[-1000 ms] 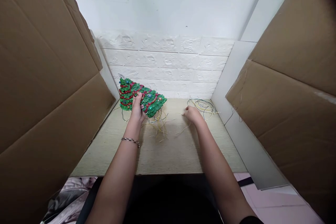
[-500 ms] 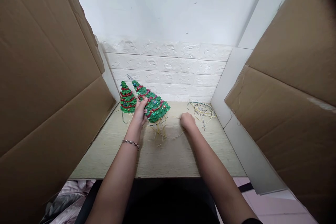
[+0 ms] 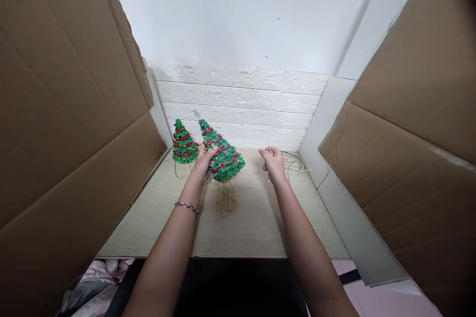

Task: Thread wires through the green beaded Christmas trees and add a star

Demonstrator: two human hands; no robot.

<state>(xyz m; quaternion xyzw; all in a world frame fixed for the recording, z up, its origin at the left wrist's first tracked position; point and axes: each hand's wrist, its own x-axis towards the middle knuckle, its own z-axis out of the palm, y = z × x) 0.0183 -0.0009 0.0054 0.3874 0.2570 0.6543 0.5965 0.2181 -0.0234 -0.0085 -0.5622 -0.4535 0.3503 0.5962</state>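
Observation:
My left hand [image 3: 206,163] is wrapped round a small green Christmas tree [image 3: 225,159] with red garland and little baubles. The tree leans to the left, and several thin yellowish strands [image 3: 229,193] hang from its base. To its right, my right hand [image 3: 273,161] is raised over the table with the fingertips pinched on a thin strand [image 3: 263,176], only partly visible. A second decorated Christmas tree [image 3: 183,146] stands upright at the back left, with loose strands under it.
A coil of yellow and dark strands [image 3: 296,164] lies at the back right of the pale table [image 3: 241,233]. Cardboard panels [image 3: 82,124] [image 3: 409,124] flank both sides. A white brick-patterned wall [image 3: 241,94] closes off the back.
My right hand has lifted off the table and turned, fingertips now pointing up in a pinch. The held tree has become a little more upright.

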